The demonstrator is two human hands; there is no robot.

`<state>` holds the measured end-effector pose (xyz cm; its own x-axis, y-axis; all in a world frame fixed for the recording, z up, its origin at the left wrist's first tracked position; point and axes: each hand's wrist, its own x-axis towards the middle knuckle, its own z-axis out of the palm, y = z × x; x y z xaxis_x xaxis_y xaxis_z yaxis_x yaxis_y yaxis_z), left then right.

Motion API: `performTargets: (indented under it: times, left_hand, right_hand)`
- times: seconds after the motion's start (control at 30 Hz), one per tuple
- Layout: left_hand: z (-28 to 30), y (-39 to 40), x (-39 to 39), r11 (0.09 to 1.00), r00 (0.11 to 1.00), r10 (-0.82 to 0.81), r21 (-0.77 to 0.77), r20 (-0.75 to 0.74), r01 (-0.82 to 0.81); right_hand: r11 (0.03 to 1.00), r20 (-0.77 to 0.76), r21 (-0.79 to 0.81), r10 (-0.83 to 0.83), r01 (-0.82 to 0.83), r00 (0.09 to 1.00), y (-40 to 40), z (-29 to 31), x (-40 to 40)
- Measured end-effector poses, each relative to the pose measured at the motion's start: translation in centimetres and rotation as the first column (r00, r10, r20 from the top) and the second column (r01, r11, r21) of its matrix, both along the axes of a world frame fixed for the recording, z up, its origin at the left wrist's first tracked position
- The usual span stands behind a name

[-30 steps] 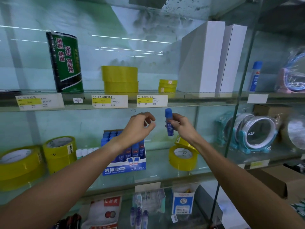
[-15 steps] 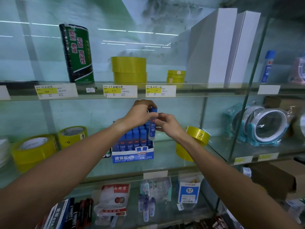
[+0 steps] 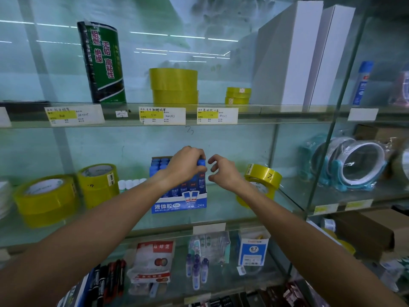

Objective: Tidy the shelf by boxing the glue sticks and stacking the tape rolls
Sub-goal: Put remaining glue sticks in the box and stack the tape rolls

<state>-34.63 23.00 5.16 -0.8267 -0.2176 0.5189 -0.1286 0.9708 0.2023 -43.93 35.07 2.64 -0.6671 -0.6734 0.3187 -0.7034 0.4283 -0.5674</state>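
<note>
Here, the left hand (image 3: 184,166) is seen curled over the blue cap of a glue stick (image 3: 201,173), which is pinched between thumb and fingers and stands upright at the right front corner of the glue stick box (image 3: 179,203). The lower end of the stick is hidden behind the box wall, so whether it is fully seated cannot be told. The right hand (image 3: 223,171) is held just right of that stick, apart from it, with fingers loosely bent and nothing gripped. More blue-capped glue sticks (image 3: 160,163) are packed in the box behind and left of the left hand.

Right of the right hand, a yellow tape roll (image 3: 264,177) is seen tilted, leaning on another yellow roll partly hidden by the forearm. Well left of the left hand, two yellow tape rolls (image 3: 98,185) and (image 3: 45,199) rest flat on the same glass shelf (image 3: 223,209). A row of white caps (image 3: 131,183) is noted between those rolls and the box. Above the hands, stacked yellow tape (image 3: 173,85) is recorded on the upper shelf.
</note>
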Motion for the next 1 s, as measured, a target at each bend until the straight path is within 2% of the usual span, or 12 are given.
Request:
performTargets:
  times: [0.1, 0.2, 0.27, 0.33, 0.47, 0.6, 0.73, 0.87, 1.0]
  left_hand:
    - [-1.2, 0.0, -0.1, 1.000, 1.000, 0.020, -0.020, 0.015, -0.020]
    - [-1.9, 0.2, 0.0, 0.998, 1.000, 0.022, -0.060, -0.004, -0.022]
    - [-2.0, 0.5, 0.0, 0.995, 0.999, 0.025, -0.093, -0.035, -0.029]
    - [-2.1, 0.6, 0.1, 0.991, 0.998, 0.033, -0.128, -0.050, -0.039]
    - [-2.5, 0.7, -0.1, 0.990, 0.997, 0.041, -0.129, -0.071, -0.050]
    - [-2.9, 1.8, -0.2, 0.990, 0.987, 0.042, -0.127, -0.157, -0.062]
    - [-3.6, 4.0, -0.2, 0.995, 0.981, -0.027, -0.101, -0.192, 0.008]
    - [-3.5, 6.3, -1.1, 0.985, 0.972, -0.087, 0.126, -0.218, 0.116]
    - [-2.1, 7.9, -2.5, 0.905, 0.973, -0.067, 0.397, -0.220, 0.152]
  right_hand:
    - [0.991, -0.143, 0.071, -0.103, 0.114, 0.984, 1.3, -0.1, -1.7]
    - [0.938, -0.268, 0.090, -0.300, 0.334, 0.915, 3.4, -0.2, -4.0]
    - [0.863, -0.270, 0.136, -0.440, 0.486, 0.857, 5.0, -0.3, -5.3]
    - [0.803, -0.168, 0.218, -0.528, 0.554, 0.832, 6.4, -0.5, -6.9]
    - [0.787, -0.041, 0.354, -0.526, 0.505, 0.849, 8.2, -1.2, -9.5]
    - [0.842, -0.018, 0.276, -0.478, 0.464, 0.878, 9.0, -1.6, -9.3]
    - [0.872, -0.025, 0.169, -0.462, 0.459, 0.887, 9.2, -2.3, -9.2]
    - [0.906, -0.077, 0.020, -0.420, 0.422, 0.904, 9.8, -2.0, -8.8]
    - [0.948, -0.165, -0.123, -0.310, 0.292, 0.937, 10.2, -0.9, -7.2]
